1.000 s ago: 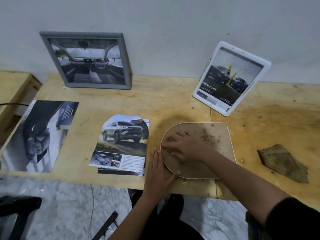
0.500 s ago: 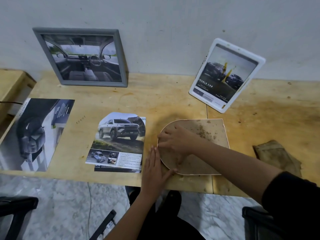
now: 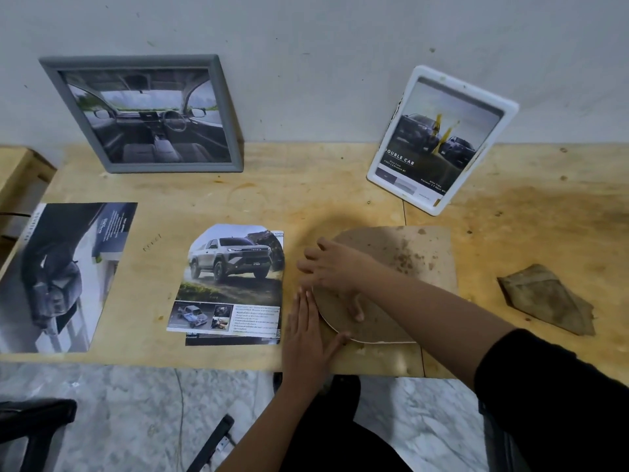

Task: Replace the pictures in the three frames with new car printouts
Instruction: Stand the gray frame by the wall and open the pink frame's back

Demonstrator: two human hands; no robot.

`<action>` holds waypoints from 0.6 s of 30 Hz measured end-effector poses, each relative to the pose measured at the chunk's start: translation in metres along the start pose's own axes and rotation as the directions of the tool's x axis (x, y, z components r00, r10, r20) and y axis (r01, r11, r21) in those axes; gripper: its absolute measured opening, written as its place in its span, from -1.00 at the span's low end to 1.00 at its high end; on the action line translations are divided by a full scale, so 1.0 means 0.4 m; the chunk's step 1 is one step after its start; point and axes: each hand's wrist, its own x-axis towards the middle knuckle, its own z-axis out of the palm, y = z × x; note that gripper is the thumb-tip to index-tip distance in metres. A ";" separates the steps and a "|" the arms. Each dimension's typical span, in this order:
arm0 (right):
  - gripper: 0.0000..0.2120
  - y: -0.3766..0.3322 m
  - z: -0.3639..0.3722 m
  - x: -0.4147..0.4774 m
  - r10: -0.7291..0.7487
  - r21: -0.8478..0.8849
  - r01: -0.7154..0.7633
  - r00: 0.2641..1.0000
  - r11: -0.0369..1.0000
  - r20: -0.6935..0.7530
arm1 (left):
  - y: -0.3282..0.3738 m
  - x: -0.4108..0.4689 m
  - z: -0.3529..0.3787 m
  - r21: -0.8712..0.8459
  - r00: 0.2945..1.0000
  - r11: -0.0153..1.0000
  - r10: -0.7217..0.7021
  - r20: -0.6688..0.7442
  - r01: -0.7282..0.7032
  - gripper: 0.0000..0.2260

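The right hand (image 3: 335, 267) lies spread, palm down, on the brown backing board (image 3: 401, 267) of the arch-topped frame, which rests face down on the worktop (image 3: 306, 199); it grips nothing, and seems to press the board flat while the fingers work at its curved edge. The left hand (image 3: 306, 332) lies flat and open against the frame's near rim, likely bracing it so it cannot slide.

Just beside it lies a car printout (image 3: 235, 284), already cut to an arch, probably to fit this frame; "TOYOTA" reads on the truck's grille. A larger printout (image 3: 64, 277) lies well apart to the left, its small text unreadable. Against the wall lean a grey frame (image 3: 143, 114) showing a car interior and a white frame (image 3: 442, 137) whose picture reads "DOUBLE CAB". A crumpled cloth (image 3: 544, 298) lies far right.
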 end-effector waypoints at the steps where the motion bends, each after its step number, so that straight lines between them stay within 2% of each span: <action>1: -0.41 0.007 -0.012 -0.007 0.000 0.016 -0.001 1.000 1.000 0.024 | -0.003 -0.002 0.002 0.001 1.000 1.000 -0.006 -0.004 0.006 -0.13; 7: -0.56 0.062 -0.045 0.014 -0.009 0.176 -0.014 0.992 0.984 0.128 | 0.011 0.005 0.000 0.023 1.000 0.999 -0.031 0.000 0.031 -0.16; 11: -0.59 0.091 -0.073 0.015 0.073 0.396 -0.136 0.983 0.908 0.170 | -0.014 -0.021 0.021 0.010 0.998 1.000 -0.028 -0.048 0.028 -0.13; 13: -0.48 0.120 -0.118 -0.023 0.209 0.418 -0.236 0.972 0.877 0.111 | -0.037 -0.032 0.042 -0.026 0.997 0.998 -0.059 -0.044 0.057 -0.11; 14: -0.47 0.130 -0.115 -0.164 0.319 0.424 -0.318 0.945 0.848 0.072 | 0.049 -0.066 0.045 -0.018 0.998 1.000 0.002 -0.069 -0.003 -0.10; 15: -0.51 0.141 -0.117 -0.291 0.422 0.435 -0.388 0.906 0.813 0.020 | 0.116 -0.081 0.055 0.002 0.994 0.998 0.060 -0.088 -0.060 -0.09; 18: -0.68 0.208 -0.130 -0.412 0.633 0.619 -0.455 0.769 0.640 -0.090 | 0.100 -0.049 0.039 -0.056 0.998 0.998 0.022 -0.061 -0.025 -0.02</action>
